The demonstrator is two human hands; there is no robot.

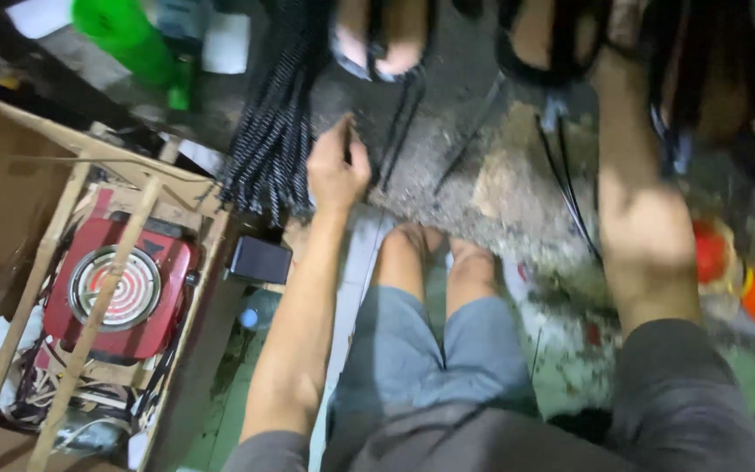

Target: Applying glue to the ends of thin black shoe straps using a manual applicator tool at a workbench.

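My left hand reaches forward to the concrete floor, its fingers closed around thin black cords. These lie next to a thick bundle of black-and-white speckled cords. My right arm stretches up the right side. My right hand is blurred at the top edge among hanging black straps, and its grip is unclear. More thin black cords trail on the floor beside that arm.
A wooden crate at left holds a red electric hotplate. A green bottle lies at top left and a small black box by the crate. Another person's sandalled feet are ahead. Red and orange objects sit at right.
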